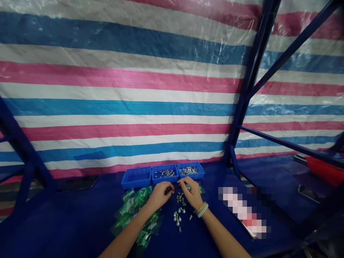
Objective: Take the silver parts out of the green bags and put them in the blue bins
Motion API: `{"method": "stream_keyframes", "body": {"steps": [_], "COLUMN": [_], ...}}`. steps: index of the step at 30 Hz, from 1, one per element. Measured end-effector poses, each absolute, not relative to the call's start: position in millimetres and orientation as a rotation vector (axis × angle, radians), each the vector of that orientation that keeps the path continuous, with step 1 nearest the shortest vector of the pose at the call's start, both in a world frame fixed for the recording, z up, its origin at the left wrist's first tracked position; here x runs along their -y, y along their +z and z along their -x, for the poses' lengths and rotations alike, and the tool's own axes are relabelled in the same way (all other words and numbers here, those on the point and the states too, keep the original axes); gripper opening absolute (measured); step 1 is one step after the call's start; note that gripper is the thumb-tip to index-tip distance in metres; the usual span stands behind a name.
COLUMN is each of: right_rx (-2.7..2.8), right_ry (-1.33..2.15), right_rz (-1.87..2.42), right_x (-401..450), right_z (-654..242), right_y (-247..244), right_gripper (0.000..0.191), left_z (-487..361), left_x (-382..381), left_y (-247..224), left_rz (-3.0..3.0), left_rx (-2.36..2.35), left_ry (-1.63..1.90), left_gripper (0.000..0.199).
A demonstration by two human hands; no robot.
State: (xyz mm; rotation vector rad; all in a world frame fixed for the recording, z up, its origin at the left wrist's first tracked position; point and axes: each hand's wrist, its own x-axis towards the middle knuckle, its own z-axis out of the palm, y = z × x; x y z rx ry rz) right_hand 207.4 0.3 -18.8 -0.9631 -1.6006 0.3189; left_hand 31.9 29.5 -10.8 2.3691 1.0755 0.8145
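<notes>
My left hand (161, 194) is closed in a pinch, right of a heap of green-printed clear packets (131, 209); what its fingertips hold is too small to make out. My right hand (190, 191), with beaded bracelets at the wrist, has its fingers curled in front of the right blue bin (199, 175); anything in them is hidden. Loose metal screws (178, 216) lie on the blue table between my forearms. The middle blue bin (165, 178) and the right one hold small metal parts. No parts show in the left blue bin (137, 176).
Dark blue metal posts (242, 104) stand at both sides before a striped sheet (120, 79). A dark flat device (77, 183) lies at the left. At the right are a partly blurred flat item (242, 211), a phone (309, 193) and a red container (322, 170).
</notes>
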Motion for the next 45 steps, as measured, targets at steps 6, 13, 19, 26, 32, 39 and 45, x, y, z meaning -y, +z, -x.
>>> {"method": "stream_keyframes", "body": {"steps": [6, 13, 19, 26, 32, 39, 45], "right_rx": [1.674, 1.645, 1.722, 1.735, 1.759, 1.713, 1.8], "right_ry": [0.327, 0.342, 0.405, 0.399, 0.362, 0.347, 0.433], "right_rz": [0.937, 0.896, 0.784, 0.77, 0.775, 0.827, 0.804], "right_x": [-2, 1, 9, 10, 10, 13, 13], "right_z": [-206, -203, -194, -195, -198, -200, -196], "right_y": [-21, -17, -16, -13, -10, -4, -8], "right_gripper": [0.016, 0.016, 0.019, 0.009, 0.01, 0.011, 0.021], "left_z": [-18, 1, -20, -26, -25, -28, -34], "left_x": [-30, -40, -20, -15, -13, -6, -2], "left_y": [9, 15, -2, -7, -4, -2, -2], "left_rz": [-1.639, -1.465, -1.486, -1.405, -1.441, -1.521, -1.722], "left_rx": [-0.959, -1.019, -0.957, -0.919, -0.902, -0.869, -0.937], "left_ry": [1.078, 1.347, 1.181, 1.187, 1.155, 1.091, 1.254], "left_gripper": [0.017, 0.03, 0.031, 0.026, 0.029, 0.03, 0.016]}}
